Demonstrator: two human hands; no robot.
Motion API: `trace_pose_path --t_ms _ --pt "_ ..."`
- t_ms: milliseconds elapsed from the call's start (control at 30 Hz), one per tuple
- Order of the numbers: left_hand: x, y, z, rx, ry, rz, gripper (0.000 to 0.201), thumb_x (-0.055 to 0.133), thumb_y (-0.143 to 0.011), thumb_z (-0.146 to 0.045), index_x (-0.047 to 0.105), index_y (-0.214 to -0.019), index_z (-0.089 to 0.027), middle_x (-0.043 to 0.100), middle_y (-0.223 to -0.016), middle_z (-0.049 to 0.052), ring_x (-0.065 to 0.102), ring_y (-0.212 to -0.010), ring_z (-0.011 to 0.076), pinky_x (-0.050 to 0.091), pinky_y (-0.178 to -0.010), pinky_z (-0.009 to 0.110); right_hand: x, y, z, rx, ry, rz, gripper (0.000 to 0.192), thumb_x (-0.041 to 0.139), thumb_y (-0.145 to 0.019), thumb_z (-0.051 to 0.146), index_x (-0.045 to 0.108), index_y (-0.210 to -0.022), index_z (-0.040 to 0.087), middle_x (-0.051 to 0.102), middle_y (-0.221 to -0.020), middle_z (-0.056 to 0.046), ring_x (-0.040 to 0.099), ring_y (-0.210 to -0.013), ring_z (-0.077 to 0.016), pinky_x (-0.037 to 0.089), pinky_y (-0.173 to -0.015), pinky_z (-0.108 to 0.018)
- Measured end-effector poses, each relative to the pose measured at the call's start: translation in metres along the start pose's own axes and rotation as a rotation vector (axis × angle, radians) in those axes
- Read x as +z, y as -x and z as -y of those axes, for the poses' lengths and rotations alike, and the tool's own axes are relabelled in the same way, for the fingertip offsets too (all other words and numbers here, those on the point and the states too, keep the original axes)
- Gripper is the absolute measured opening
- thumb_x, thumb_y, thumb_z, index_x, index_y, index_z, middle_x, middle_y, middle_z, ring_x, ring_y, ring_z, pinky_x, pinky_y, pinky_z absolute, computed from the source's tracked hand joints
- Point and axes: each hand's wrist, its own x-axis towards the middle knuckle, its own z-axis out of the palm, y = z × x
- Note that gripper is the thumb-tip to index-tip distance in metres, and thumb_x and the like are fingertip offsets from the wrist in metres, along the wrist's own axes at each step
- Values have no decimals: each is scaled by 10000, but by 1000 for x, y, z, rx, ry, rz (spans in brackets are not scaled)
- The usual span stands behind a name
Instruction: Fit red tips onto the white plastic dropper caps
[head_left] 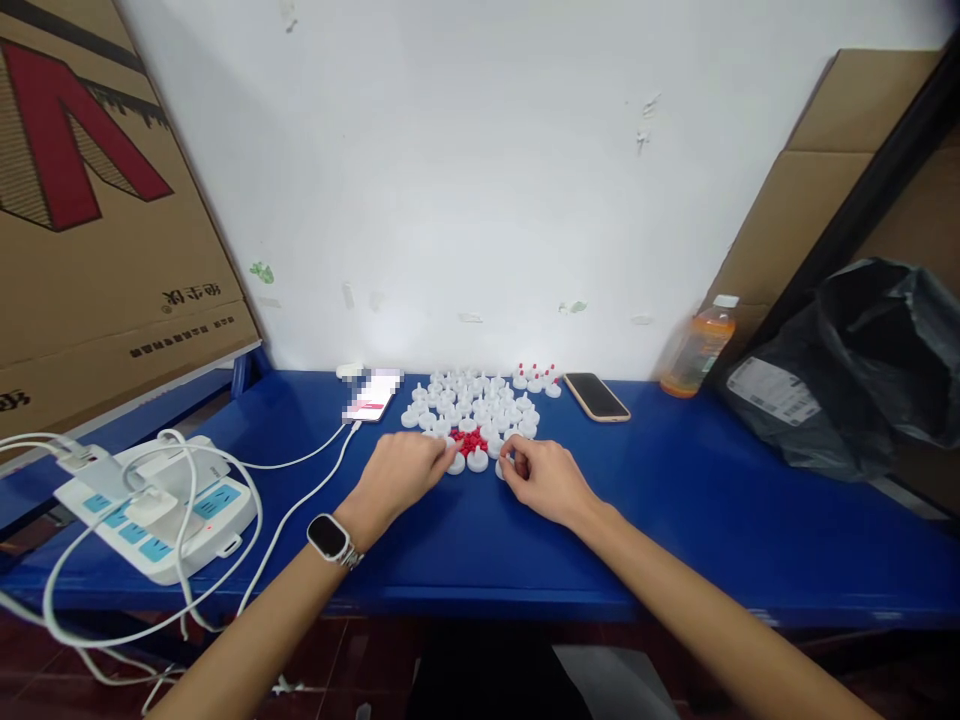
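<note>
Blue bench (675, 520) against white wall. Red pieces (469, 440) between left hand (401, 472) and right hand (547, 480), fingers pinched at white caps (472, 400); grip contents unclear. Bare bench near front edge.

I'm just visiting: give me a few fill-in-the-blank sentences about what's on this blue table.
1. The small pile between the left hand and right hand is coloured ____.
2. The watch sits on the ____ wrist.
3. The bottle holds an ____ drink.
4. The white caps lie between two ____.

Missing words: red; left; orange; phones
</note>
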Motion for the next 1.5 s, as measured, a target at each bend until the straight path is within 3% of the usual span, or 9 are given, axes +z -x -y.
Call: trace_pose_path --t_ms 67,233,533,800,1033,1167,1300,1400,1500 --pt "-5 -20 0 -21 22 -115 470 302 -1026 -454 617 -808 -183 643 -734 95 601 -675 217 276 -538 290 1 -1 0 -2 -1 -3 93 546 -872 253 639 -875 244 637 -624 46 579 -560 -133 293 -550 -247" --pt "-3 -58 -4 75 109 -100 392 344 -1020 -402 545 -754 -197 576 -681 66 581 -771 234 323 -569 296 1 -1 -4 18 -41 -33 132 547 -886 265 641 -977 251 621 -625 52 574 -559 -132 327 -559 -242" --pt "15 -38 -1 15 354 -143 314 358 -1012 -419 518 -842 -209 577 -728 16 547 -648 171 375 -618 290 4 -13 -15 11 -150 -70 185 555 -884 214 600 -1062 243 624 -681 46 584 -597 -132 408 -599 -235" --pt "24 -46 -14 171 138 -214 259 363 -1006 -313 501 -816 -204 593 -771 61 547 -785 225 402 -723 348 -8 -15 -18 27 -185 -195 136 561 -897 317 602 -991 226 653 -665 38 592 -555 -130 417 -593 -241" --pt "11 -87 -25 227 190 -280 246 407 -984 -326 494 -786 -207 580 -709 29 510 -740 214 374 -721 364 -39 -86 -79 325 201 -246 239 553 -883 340 674 -1052 221 735 -861 -47 678 -811 -213 429 -682 -282" --pt "8 -97 -28 164 311 -313 279 415 -986 -336 463 -741 -211 548 -682 14 503 -733 202 377 -719 358 -30 -127 -102 410 333 -113 342 577 -871 380 694 -1120 177 721 -1084 -161 674 -984 -300 454 -753 -350" --pt "13 -88 -20 125 411 -316 299 413 -993 -336 459 -728 -207 547 -699 11 507 -745 192 385 -734 350 -22 -137 -100 445 320 -109 253 573 -877 333 725 -1020 190 727 -1036 -144 672 -961 -283 446 -753 -340" --pt "13 -81 -10 80 483 -329 274 428 -990 -340 500 -762 -205 555 -721 10 522 -760 190 393 -734 342 -25 -122 -81 356 273 -235 247 537 -905 352 698 -1034 216 715 -994 -93 662 -902 -240 433 -724 -311" --pt "9 -75 -5 32 565 -340 237 432 -994 -366 539 -851 -209 574 -780 15 545 -798 190 409 -727 331 -28 -94 -50 81 219 -360 218 501 -928 331 660 -1026 220 672 -1098 -87 633 -971 -227 419 -705 -299"
